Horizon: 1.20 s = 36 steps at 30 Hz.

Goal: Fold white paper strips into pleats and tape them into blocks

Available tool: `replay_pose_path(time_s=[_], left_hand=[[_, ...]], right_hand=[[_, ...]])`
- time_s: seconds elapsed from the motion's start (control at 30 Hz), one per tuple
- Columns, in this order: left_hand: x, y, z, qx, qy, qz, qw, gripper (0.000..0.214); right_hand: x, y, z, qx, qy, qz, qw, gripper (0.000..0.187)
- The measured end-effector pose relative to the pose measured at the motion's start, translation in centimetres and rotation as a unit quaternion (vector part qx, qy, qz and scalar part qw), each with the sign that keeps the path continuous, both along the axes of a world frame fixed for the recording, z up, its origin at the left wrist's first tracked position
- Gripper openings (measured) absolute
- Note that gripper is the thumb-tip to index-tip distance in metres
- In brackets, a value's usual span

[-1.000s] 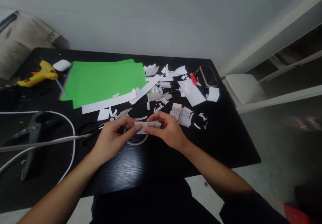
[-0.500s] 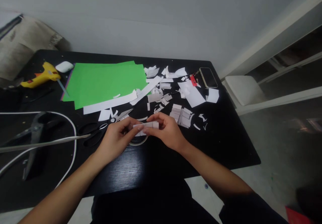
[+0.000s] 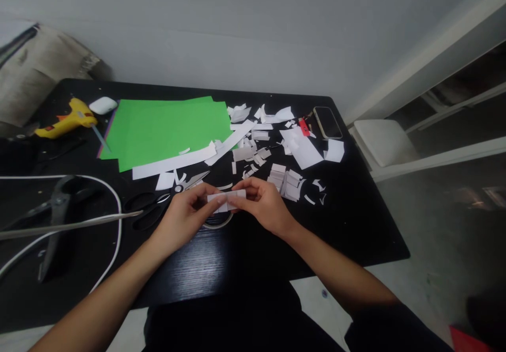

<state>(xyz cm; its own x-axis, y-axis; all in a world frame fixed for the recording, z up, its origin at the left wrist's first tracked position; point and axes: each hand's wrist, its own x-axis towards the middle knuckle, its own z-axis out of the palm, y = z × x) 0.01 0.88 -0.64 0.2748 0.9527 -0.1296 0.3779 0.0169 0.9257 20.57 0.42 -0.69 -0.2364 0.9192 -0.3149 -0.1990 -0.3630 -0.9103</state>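
A small folded piece of white paper point(image 3: 236, 196) is pinched between my two hands above the front part of the black table. My left hand point(image 3: 185, 209) grips its left end, thumb laid on top. My right hand point(image 3: 265, 204) holds the right end between thumb and fingers. Under the paper lies a ring-shaped roll point(image 3: 218, 225), mostly covered, perhaps of tape. Black-handled scissors point(image 3: 148, 209) rest just left of my left hand, blades angled away. Beyond my right hand sits a cluster of folded white paper pieces point(image 3: 291, 184).
Green sheets point(image 3: 166, 128) cover the back left, with long white paper strips point(image 3: 174, 163) over their edge. A yellow glue gun point(image 3: 65, 123), white cables point(image 3: 118, 236) and a dark tool point(image 3: 55, 220) are at left. White scraps point(image 3: 245, 153) and a phone point(image 3: 327, 122) lie to the right.
The paper in my hands has shifted slightly left and tilted, so its face shows more plainly. Both hands keep their hold in nearly the same place.
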Motion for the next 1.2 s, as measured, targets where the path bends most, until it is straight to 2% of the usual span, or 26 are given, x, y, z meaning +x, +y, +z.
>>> replay_pose_path(time_s=[0.33,0.5,0.6,0.8,0.9,1.2], left_hand=[[0.0,-0.4,-0.5,0.047,0.031,-0.012,0.998,0.033],[0.2,-0.2,-0.2,0.065,0.020,-0.051,0.996,0.025],[0.2,-0.2,-0.1,0.067,0.024,-0.050,0.996,0.028],[0.2,0.2,0.0,0.003,-0.031,0.009,0.999,0.034],[0.1,0.5,0.4,-0.024,-0.050,-0.008,0.998,0.037],[0.1,0.7,0.4,-0.042,-0.054,-0.021,0.997,0.039]], right_hand=[[-0.3,-0.1,-0.3,-0.012,-0.039,0.029,0.999,0.046],[-0.4,-0.5,-0.6,-0.026,-0.050,0.053,0.997,0.047],[-0.5,-0.6,-0.7,-0.031,-0.049,0.061,0.996,0.049],[-0.6,-0.1,-0.8,-0.030,-0.002,-0.002,1.000,0.057],[-0.5,0.1,-1.0,-0.037,0.017,-0.029,0.999,0.059],[-0.4,0.1,-1.1,-0.031,0.019,-0.029,0.999,0.059]])
